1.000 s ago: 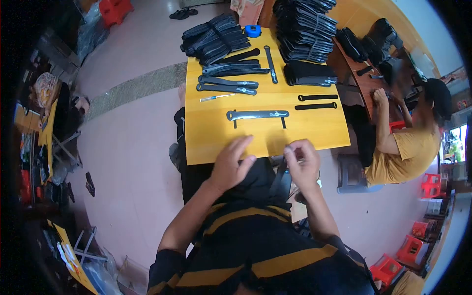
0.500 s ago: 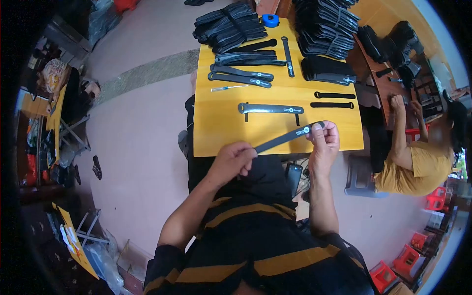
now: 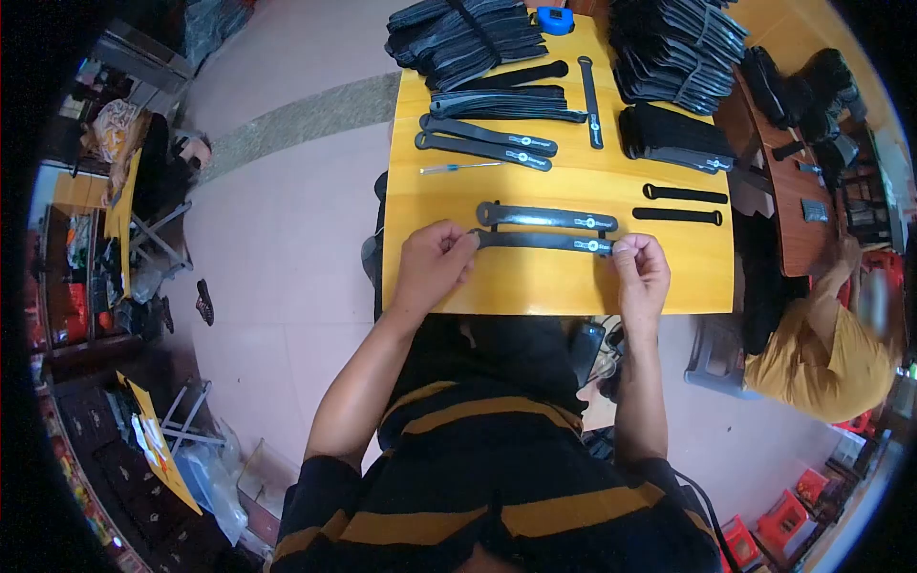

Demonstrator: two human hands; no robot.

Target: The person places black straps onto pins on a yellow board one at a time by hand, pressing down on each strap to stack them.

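Observation:
A dark strap with a white printed logo [image 3: 540, 241] stretches level between my two hands near the table's front. My left hand [image 3: 435, 263] pinches its left end, and my right hand [image 3: 642, 270] pinches the logo end. Just beyond it lies a similar printed strap [image 3: 544, 217], almost parallel, with thin black marks or strips partly under it. Farther left rest a pair of printed straps [image 3: 487, 150] and a thin pen-like tool [image 3: 461, 168]. Two plain black straps [image 3: 683, 194] lie to the right of my right hand.
The yellow table [image 3: 564, 286] bears a bundled strap stack [image 3: 468, 43], another tall stack [image 3: 678, 53], a folded pile [image 3: 673, 138] and a blue tape measure [image 3: 554, 19] at the back. A person in a yellow shirt [image 3: 821, 363] sits at right; another person [image 3: 119, 143] is at far left.
The held strap has gone from slanted to level and moved forward, beside the strap on the table. My left hand has moved forward with it. The view has shifted slightly.

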